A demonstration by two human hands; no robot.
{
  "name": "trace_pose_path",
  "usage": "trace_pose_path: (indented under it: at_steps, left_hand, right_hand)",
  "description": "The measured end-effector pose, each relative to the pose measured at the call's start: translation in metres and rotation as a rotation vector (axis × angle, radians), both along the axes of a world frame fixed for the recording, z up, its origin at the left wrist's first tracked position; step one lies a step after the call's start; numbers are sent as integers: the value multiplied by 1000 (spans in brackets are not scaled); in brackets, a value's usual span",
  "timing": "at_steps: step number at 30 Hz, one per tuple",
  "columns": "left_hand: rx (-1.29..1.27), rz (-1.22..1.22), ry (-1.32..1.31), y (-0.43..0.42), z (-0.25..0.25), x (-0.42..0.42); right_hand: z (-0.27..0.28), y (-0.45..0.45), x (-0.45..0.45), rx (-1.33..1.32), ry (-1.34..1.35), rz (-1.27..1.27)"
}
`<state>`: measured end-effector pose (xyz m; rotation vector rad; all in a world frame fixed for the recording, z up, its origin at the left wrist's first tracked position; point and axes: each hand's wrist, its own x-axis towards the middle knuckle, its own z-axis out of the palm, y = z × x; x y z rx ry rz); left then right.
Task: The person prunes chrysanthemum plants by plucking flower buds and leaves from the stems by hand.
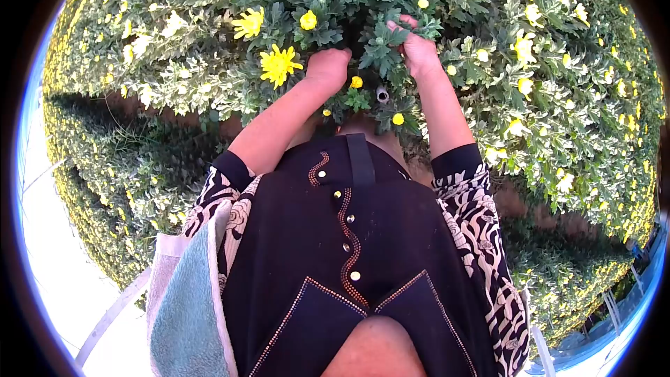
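Note:
My left hand is deep among the chrysanthemum leaves, curled closed, with its fingertips hidden by the foliage. An open yellow chrysanthemum flower is just left of it, and a small yellow bud is close by on its right. Across a dark gap in the plants, my right hand has its fingers bent in around a leafy chrysanthemum shoot. Leaves partly cover those fingers. Below and between the hands, the open end of a pale tube shows among the leaves.
Dense chrysanthemum plants with yellow flowers and buds surround both hands. Another planted row lies behind, past a strip of bare soil. A blue-green towel hangs beside my left arm. Pale poles stand near the edge.

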<state>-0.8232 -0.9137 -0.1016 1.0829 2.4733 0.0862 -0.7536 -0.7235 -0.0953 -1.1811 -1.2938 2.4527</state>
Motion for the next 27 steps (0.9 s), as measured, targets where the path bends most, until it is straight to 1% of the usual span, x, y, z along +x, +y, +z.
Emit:
trace_pose_path:
  at_steps: [1,3,4,5,7,8,9,11,12,13,14,15,16,17,18,19,20,21,22,23,24,25,26,27]
  left_hand:
    - [-5,0,-5,-5,-4,0]
    - [298,126,-58,-17,-11,2]
    - [371,166,-86,-21,0,3]
    - [366,162,-95,-25,11,2]
    - [589,426,-560,-36,38,0]
    - [661,500,-643,-44,52,4]
    - [658,501,-648,-56,61,8]
    - [778,572,-767,-84,75,14]
    - [774,576,-773,-99,82,19]
    - [693,569,-778,-114,89,25]
    - [612,560,-782,-127,94,27]
    - [611,559,-786,-140,92,28]
    - [376,456,-752,-152,85,31]
    - [144,351,-711,-162,81,35]
    - [72,271,-569,-161,84,40]
    - [71,273,-568,-163,75,43]
    - [219,232,-511,-166,56,46]
    - [367,189,-453,-164,43,49]
    - [390,240,-568,-146,53,46]
    - [389,239,-570,-131,59,46]
    - [473,249,-576,-116,64,45]
    - [557,257,-580,-104,63,44]
    - [557,255,-577,-94,59,44]
    - [602,191,-518,-85,53,43]
  right_hand:
    - [6,2,3,142,-21,17]
    - [5,7,8,495,128,142]
    - [8,5,10,638,52,147]
    - [12,5,21,634,43,144]
    - [53,-6,55,583,94,166]
    - [63,-10,73,517,108,166]
    - [75,-13,92,451,121,164]
    - [104,-25,135,396,172,304]
    - [112,-33,155,369,118,345]
    - [115,-41,174,340,64,385]
    - [108,-47,192,341,-25,414]
    - [96,-53,209,342,-113,441]
    - [85,-59,220,398,-229,488]
    - [81,-62,230,660,-383,713]
    - [73,-71,235,936,-485,912]
    - [62,-80,238,1214,-582,1107]
    - [44,-87,236,1213,-582,1106]
    - [21,-91,229,1027,-307,977]
    - [7,-95,220,832,-46,838]
    - [11,-108,201,695,-55,697]
    - [14,-124,177,562,-60,555]
    - [9,-136,159,564,-57,553]
    - [2,-147,144,533,-80,422]
    - [-3,-152,133,499,-101,290]
